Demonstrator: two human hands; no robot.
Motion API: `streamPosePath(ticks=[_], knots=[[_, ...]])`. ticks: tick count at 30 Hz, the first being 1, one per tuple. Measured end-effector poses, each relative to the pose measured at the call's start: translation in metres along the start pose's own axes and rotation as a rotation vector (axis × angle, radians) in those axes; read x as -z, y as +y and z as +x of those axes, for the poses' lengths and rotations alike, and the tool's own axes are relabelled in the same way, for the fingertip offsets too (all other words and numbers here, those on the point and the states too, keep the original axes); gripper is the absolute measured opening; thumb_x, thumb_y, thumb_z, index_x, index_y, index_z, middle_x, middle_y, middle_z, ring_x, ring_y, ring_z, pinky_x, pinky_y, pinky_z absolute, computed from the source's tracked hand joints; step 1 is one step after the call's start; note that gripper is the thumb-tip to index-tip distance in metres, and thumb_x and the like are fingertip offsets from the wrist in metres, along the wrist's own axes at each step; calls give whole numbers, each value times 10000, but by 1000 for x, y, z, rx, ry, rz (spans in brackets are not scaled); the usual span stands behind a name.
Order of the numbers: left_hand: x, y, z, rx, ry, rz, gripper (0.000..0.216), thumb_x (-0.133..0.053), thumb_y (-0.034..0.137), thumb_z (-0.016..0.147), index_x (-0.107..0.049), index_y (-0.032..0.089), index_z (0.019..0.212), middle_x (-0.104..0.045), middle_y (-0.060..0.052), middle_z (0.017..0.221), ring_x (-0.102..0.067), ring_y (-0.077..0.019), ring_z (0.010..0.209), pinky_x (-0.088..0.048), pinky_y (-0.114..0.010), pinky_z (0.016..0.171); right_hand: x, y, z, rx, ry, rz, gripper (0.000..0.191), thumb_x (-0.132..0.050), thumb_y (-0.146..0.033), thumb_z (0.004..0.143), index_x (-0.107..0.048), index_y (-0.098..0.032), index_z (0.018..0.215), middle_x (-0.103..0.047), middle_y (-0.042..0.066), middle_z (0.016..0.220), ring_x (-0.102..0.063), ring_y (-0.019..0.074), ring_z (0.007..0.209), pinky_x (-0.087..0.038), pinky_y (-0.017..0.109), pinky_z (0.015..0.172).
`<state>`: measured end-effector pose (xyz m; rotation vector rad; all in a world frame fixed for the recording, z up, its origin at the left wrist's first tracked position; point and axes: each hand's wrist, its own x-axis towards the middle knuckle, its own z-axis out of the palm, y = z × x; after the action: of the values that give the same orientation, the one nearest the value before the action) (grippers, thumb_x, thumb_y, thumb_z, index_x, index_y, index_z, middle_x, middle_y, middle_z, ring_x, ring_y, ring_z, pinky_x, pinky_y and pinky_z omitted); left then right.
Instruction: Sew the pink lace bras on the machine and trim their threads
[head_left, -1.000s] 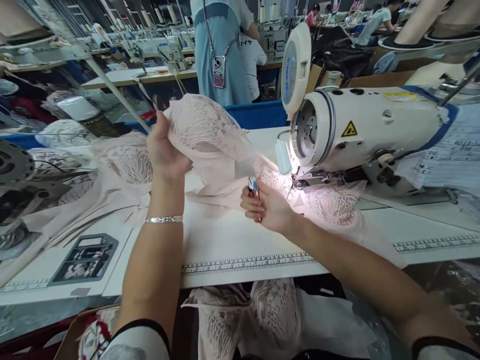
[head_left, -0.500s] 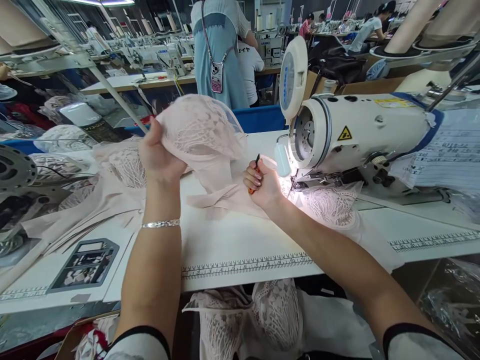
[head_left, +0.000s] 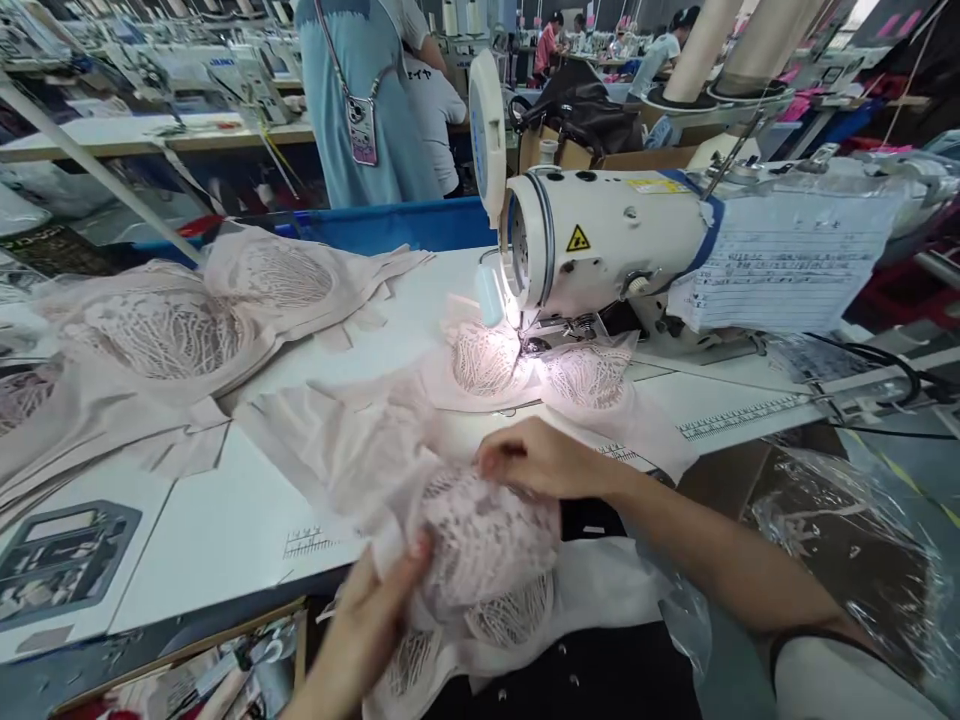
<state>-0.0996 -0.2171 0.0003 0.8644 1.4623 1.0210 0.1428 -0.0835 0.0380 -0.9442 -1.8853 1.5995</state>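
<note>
At six o'clock on my feed, my left hand (head_left: pixel 367 620) has its grip closed on a pale lace bra (head_left: pixel 491 535); my right hand (head_left: pixel 544 460) curls at its upper edge, too blurred to tell whether it pinches. The held bra already has its cup joined to the fabric, I judge. A second bra (head_left: pixel 589 378) lies at the lit needle of the sewing machine (head_left: pixel 615 235) at two o'clock, apparently unfinished. More bras (head_left: pixel 157 335) lie on the table (head_left: pixel 202 540) at nine o'clock; whether they're done, I can't tell.
</note>
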Motion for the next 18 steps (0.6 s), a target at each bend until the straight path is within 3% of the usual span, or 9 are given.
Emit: streamPosePath(ticks=[2, 5, 6, 8, 10, 11, 13, 15, 18], knots=[[-17, 2, 4, -123, -167, 231, 516, -689, 662, 840, -764, 175, 995, -760, -90, 892, -719, -279, 925, -602, -359, 839, -10, -1, -18, -20, -34, -74, 489, -643, -620, 889, -681, -155, 744, -629, 7, 700, -465, 111, 606, -349, 268, 590], [-11, 16, 1, -329, -529, 404, 562, -527, 679, 938, -713, 186, 743, -669, -37, 626, -644, -169, 568, -549, -239, 568, -19, 2, -46, -75, 97, -196, 372, -609, -454, 952, -621, -169, 714, -544, -30, 625, -415, 98, 563, -292, 256, 558], [-8, 22, 0, -370, -546, 406, 564, -435, 623, 1005, -703, 188, 765, -637, -16, 574, -601, -139, 487, -510, -213, 505, -20, 3, -54, -100, 133, -244, 337, -597, -414, 959, -613, -173, 723, -523, -38, 607, -411, 97, 550, -281, 253, 550], [-9, 34, 6, -499, -360, 468, 461, -325, 399, 1087, -708, 204, 919, -624, 11, 573, -590, -116, 475, -503, -193, 519, -24, 5, -66, -128, 172, -322, 258, -590, -349, 956, -621, -181, 763, -538, -40, 608, -439, 102, 544, -287, 247, 549], [-23, 45, 19, -744, -225, 691, 310, -407, 220, 1045, -706, 235, 1124, -722, -39, 853, -691, -157, 749, -572, -251, 704, -29, 4, -75, -103, 184, -377, 167, -613, -278, 929, -635, -185, 793, -605, -29, 652, -501, 112, 574, -323, 242, 579], [-33, 49, 26, -866, -290, 815, 317, -446, 169, 1013, -702, 250, 1181, -720, -84, 1101, -689, -212, 1003, -582, -329, 846, -31, 3, -79, -74, 180, -405, 112, -628, -226, 906, -640, -185, 802, -636, -24, 681, -531, 114, 596, -338, 241, 602], [-50, 59, 39, -1027, -515, 984, 313, -501, 100, 970, -737, 247, 1114, -512, -106, 1506, -426, -317, 1430, -434, -527, 1118, -34, -1, -88, -10, 125, -458, 84, -639, -123, 856, -641, -183, 797, -663, -26, 708, -557, 110, 617, -346, 239, 627], [-58, 68, 44, -1084, -747, 1038, 222, -584, 95, 933, -760, 226, 967, -364, -75, 1627, -189, -354, 1552, -217, -635, 1220, -33, -6, -99, 27, 25, -472, 138, -637, -50, 817, -637, -183, 780, -670, -36, 716, -567, 101, 626, -344, 234, 633], [-53, 77, 38, -1013, -1018, 955, 158, -686, 160, 893, -715, 216, 748, -557, -75, 1479, -355, -327, 1492, -152, -604, 1244, -27, -12, -113, 34, -101, -407, 130, -681, -94, 840, -633, -188, 764, -659, -48, 705, -563, 92, 630, -354, 226, 636]])
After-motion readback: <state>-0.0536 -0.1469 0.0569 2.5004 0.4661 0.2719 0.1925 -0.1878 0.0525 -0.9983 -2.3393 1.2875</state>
